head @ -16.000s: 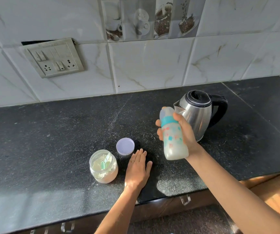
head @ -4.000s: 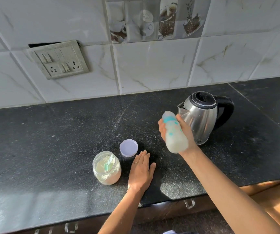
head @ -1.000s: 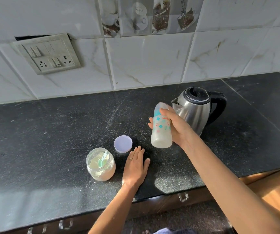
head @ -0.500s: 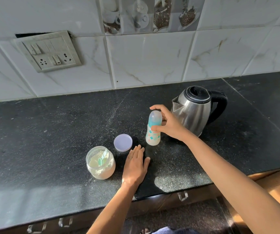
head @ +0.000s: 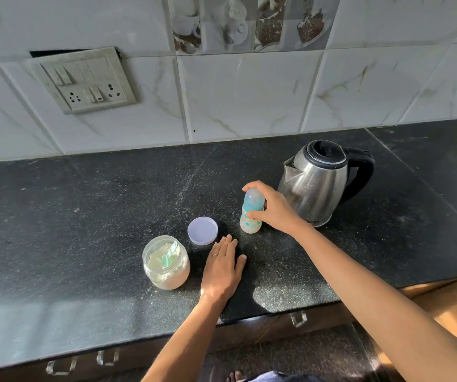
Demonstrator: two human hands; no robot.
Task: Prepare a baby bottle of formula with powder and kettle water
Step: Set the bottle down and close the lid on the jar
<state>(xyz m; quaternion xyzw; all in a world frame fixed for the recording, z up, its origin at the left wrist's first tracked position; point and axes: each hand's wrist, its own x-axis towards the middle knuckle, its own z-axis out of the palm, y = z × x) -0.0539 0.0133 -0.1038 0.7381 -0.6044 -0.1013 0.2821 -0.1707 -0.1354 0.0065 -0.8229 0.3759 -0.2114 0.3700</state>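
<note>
Right hand (head: 274, 209): your fingers curl round the bottle (head: 250, 226) near its cap.
Bottle: upright on the worktop (head: 84, 202), near the kettle (head: 318, 186).
Left hand (head: 221, 267): flat on the worktop, holding nothing.

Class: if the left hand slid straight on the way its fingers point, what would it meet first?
Likely the purple lid, lying just past the left hand; the baby bottle stands slightly farther right.

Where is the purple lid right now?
In the head view, the purple lid lies flat on the black counter, left of the baby bottle and just behind the open powder jar, near the left hand.
</note>
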